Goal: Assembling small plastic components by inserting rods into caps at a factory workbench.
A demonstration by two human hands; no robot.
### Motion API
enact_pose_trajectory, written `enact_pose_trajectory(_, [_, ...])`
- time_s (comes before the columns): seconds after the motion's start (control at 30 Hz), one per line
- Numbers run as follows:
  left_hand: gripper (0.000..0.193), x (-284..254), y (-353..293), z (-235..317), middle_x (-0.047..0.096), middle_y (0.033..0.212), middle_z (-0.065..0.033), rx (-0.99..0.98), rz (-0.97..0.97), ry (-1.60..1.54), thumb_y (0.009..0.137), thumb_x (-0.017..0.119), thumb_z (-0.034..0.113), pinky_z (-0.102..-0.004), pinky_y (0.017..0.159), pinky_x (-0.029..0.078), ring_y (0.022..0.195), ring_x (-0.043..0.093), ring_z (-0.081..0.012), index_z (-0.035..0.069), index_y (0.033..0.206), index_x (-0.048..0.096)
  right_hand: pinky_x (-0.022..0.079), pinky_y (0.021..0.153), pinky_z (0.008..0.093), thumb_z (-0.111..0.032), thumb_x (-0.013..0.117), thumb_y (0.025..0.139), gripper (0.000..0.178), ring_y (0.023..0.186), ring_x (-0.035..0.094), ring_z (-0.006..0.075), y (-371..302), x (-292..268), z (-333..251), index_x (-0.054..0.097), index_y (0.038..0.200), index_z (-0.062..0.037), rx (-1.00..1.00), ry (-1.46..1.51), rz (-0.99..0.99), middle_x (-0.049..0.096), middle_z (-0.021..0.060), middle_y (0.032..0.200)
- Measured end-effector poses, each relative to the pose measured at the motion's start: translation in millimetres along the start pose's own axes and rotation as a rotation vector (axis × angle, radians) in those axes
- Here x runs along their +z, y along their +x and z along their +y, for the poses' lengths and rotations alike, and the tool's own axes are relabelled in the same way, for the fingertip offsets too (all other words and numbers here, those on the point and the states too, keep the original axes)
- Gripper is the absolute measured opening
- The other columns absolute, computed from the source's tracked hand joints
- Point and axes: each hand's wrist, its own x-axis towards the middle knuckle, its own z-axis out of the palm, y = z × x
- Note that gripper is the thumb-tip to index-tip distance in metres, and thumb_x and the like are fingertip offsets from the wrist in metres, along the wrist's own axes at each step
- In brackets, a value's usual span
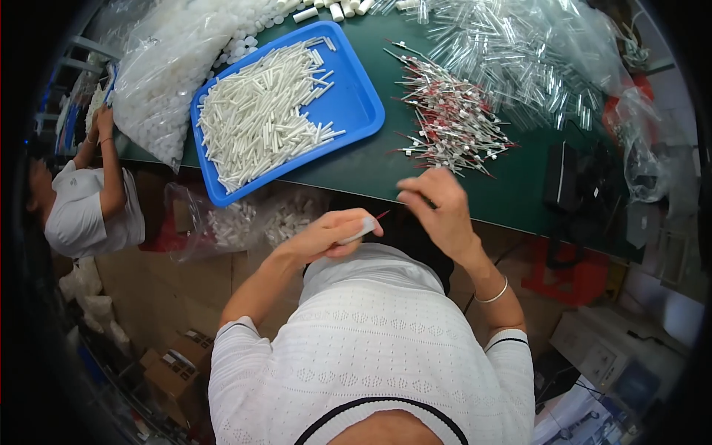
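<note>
My left hand (337,231) is in front of the table edge, its fingers closed around a slim white piece (360,232). A thin red tip (383,215) sticks out past its fingers; the grip hides how the two join. To its right, over the table's front edge, my right hand (439,199) is slightly blurred. Its thumb and forefinger are bent and a little apart, with nothing visible between them. Just beyond the right hand lies a loose pile of thin white sticks with red ends (452,115). A blue tray (343,100) left of the pile holds many short white tubes (256,111).
Clear plastic tubes (512,63) spread across the back right of the green table (356,167). A large bag of white caps (167,70) stands at the back left. A black box (560,174) sits at right. Another person (96,200) works at far left.
</note>
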Motion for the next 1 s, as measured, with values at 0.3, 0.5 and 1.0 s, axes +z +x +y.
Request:
enact_pose_trajectory(0.3, [0.037,-120,-70,-127,0.064,0.076,-0.0154,-0.046,0.874,1.112,0.092,0.059,0.032,-0.0387,0.065,0.048,0.069,0.06,-0.0301,0.003,0.114,0.058,0.04,0.073,0.0377,-0.006,0.071,0.072,0.016,0.084,0.052,0.025,44,1,30,0.066,0.087,-0.0078,-0.121,-0.534,-0.036,0.055,0.0065,0.087])
enact_pose_trajectory(0.5, [0.03,-58,-57,-3,0.068,0.08,-0.0172,0.01,0.373,0.944,0.086,0.065,0.025,-0.0339,0.065,0.052,0.072,0.067,-0.0261,-0.003,0.098,0.067,0.042,0.074,0.0355,-0.002,0.07,0.075,0.011,0.085,0.054,0.0257,50,1,42,0.066,0.084,-0.0064,-0.043,-0.245,0.219,0.059,0.0075,0.086])
enact_pose_trajectory(1.0, [0.019,-267,42,234,0.068,0.087,-0.019,0.375,1.346,1.667,0.077,0.068,0.021,-0.0429,0.074,0.053,0.083,0.066,-0.0359,0.004,0.085,0.07,0.05,0.068,0.0225,-0.007,0.051,0.096,0.028,0.07,0.057,0.0089,47,-52,37,0.055,0.122,0.0019,0.489,0.811,0.273,0.058,0.003,0.084])
